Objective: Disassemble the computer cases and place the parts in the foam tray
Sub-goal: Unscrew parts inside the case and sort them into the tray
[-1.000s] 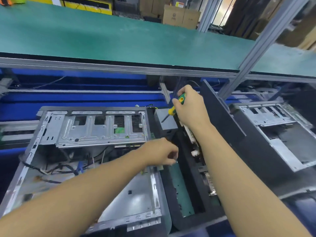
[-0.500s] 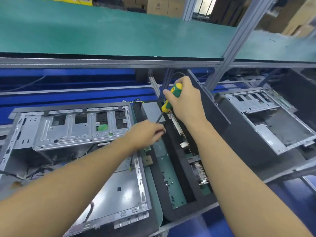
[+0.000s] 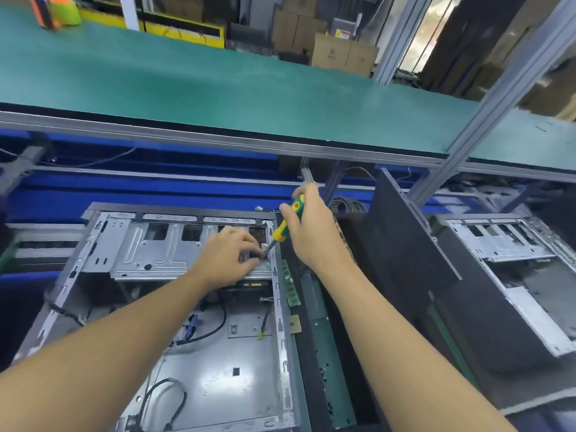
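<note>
Now that both hands have left the foam tray (image 3: pixel 307 369) for the computer case (image 3: pixel 218 378), the right hand (image 3: pixel 311 235) grips the screwdriver (image 3: pixel 288 222), the left hand (image 3: pixel 229 255) pinches its tip at the bracket (image 3: pixel 156 251); another screw next, probably.

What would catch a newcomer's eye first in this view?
Two bare arms reach in: the right hand grips a green and yellow screwdriver, tip angled down to the far right corner of the open computer case at centre left, where the left hand curls its fingers beside it. A second stripped case lies at right, below a long green shelf.
</note>
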`<state>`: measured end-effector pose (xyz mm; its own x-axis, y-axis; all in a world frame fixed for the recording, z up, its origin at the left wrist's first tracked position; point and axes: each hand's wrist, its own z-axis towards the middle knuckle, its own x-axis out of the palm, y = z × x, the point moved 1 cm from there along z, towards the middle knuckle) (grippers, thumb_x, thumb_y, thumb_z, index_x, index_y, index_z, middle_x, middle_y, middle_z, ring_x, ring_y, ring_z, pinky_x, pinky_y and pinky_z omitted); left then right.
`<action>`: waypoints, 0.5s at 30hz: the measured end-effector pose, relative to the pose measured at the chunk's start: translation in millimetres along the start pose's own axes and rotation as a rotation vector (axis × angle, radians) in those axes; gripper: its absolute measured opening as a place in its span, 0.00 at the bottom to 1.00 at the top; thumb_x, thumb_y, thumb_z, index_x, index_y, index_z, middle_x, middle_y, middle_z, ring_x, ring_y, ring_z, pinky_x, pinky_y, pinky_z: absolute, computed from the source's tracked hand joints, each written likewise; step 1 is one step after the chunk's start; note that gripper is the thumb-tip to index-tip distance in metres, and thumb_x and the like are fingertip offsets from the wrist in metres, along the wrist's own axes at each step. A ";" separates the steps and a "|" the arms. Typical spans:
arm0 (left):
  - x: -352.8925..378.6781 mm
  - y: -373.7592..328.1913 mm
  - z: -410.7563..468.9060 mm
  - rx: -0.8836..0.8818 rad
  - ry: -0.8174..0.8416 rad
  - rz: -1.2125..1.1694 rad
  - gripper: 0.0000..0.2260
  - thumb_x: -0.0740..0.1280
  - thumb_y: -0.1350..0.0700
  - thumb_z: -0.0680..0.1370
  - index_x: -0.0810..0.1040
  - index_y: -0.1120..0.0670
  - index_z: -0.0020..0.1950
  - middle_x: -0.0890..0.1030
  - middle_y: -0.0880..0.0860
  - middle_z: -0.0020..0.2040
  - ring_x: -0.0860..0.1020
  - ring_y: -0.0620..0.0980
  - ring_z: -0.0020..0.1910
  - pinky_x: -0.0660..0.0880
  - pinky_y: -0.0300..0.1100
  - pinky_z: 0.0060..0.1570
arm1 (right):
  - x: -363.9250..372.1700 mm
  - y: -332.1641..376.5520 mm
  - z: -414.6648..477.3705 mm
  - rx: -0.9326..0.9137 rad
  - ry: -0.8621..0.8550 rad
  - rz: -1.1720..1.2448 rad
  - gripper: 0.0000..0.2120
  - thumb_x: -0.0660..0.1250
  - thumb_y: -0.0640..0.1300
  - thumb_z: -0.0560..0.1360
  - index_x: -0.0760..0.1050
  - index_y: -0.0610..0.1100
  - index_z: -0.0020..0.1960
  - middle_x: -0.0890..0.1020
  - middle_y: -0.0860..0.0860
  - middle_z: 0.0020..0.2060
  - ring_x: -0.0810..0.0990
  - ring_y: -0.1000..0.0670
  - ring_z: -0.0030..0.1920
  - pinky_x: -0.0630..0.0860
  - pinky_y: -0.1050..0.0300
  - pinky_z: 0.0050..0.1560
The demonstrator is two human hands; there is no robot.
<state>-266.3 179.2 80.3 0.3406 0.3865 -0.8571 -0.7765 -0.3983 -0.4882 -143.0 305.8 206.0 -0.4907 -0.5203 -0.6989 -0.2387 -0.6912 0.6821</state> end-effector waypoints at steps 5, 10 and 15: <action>2.0 2.2 -3.5 0.058 -0.023 0.039 0.09 0.67 0.42 0.78 0.84 0.39 0.56 0.77 0.38 0.54 0.68 0.45 0.58 0.65 0.48 0.58 | 4.3 -1.2 2.4 0.004 -0.007 -0.028 0.07 0.61 0.49 0.83 0.66 0.46 0.57 0.76 0.48 0.45 0.75 0.51 0.42 0.71 0.60 0.38; 3.6 1.3 -4.5 0.109 -0.045 0.070 0.09 0.66 0.42 0.79 0.83 0.37 0.58 0.77 0.38 0.54 0.67 0.43 0.59 0.60 0.43 0.54 | 2.6 -2.5 4.3 -0.011 -0.012 -0.051 0.07 0.62 0.48 0.83 0.65 0.48 0.56 0.75 0.52 0.42 0.75 0.61 0.40 0.69 0.66 0.35; 3.2 0.8 -4.8 0.109 -0.045 0.077 0.10 0.66 0.42 0.79 0.83 0.37 0.58 0.77 0.38 0.54 0.67 0.43 0.58 0.60 0.42 0.54 | 3.7 1.0 3.7 -0.013 0.003 -0.088 0.09 0.61 0.50 0.83 0.66 0.47 0.57 0.77 0.49 0.46 0.76 0.49 0.44 0.75 0.50 0.43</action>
<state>-263.3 176.2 76.4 0.2555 0.3964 -0.8818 -0.8531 -0.3368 -0.3985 -148.2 305.1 204.9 -0.4657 -0.4586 -0.7568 -0.2696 -0.7410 0.6150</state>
